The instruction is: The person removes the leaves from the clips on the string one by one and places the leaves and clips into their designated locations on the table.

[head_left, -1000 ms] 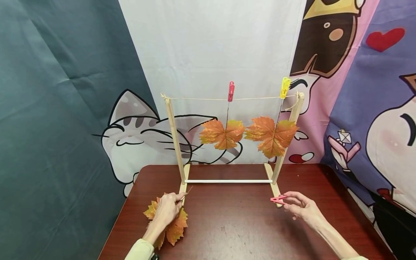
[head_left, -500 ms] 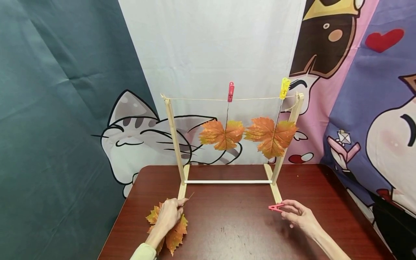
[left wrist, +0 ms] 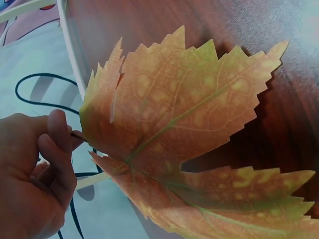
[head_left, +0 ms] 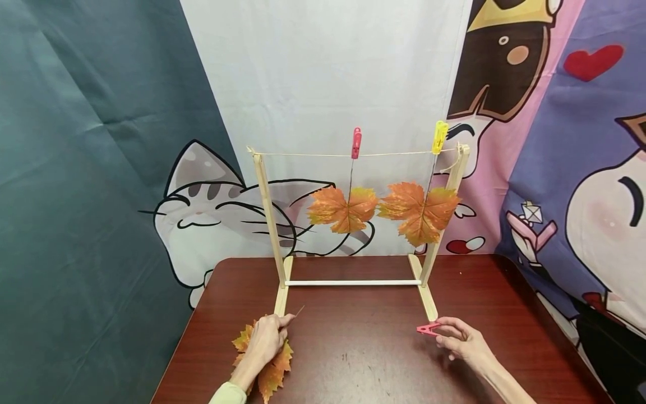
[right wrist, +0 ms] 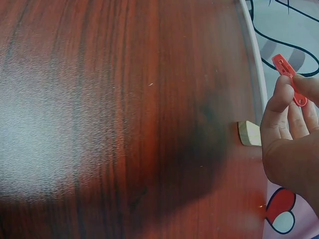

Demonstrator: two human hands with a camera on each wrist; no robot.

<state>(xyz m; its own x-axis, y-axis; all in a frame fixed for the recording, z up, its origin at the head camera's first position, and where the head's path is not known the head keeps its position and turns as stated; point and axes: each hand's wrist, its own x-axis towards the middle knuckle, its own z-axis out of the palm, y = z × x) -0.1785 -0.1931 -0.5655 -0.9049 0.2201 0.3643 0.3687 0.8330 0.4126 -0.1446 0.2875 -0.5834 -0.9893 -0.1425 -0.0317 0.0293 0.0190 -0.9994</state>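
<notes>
My left hand (head_left: 267, 340) pinches the stem of an orange and yellow maple leaf (left wrist: 174, 109) over the left front of the table. The leaf hangs below the fingers, partly hidden by the hand in the head view, and the stem's tip pokes out past the thumb. At the right, my right hand (head_left: 465, 340) holds a red clothespin (head_left: 428, 329) between thumb and fingers, near the front end of the rack's right foot. In the right wrist view the clothespin (right wrist: 289, 79) points up out of the fingertips.
A wooden rack (head_left: 268, 207) stands at the table's far side with a string (head_left: 303, 154) across its top. Two maple leaves (head_left: 343, 210) hang there by their stems, one from a red clothespin (head_left: 356, 143), the other from a yellow clothespin (head_left: 439, 137). A printed curtain (head_left: 328, 73) hangs behind the table (head_left: 353, 342).
Both hands have come slightly down toward the table's near edge, the left also a little to the right. The leaf and the red clothespin have moved with them.
</notes>
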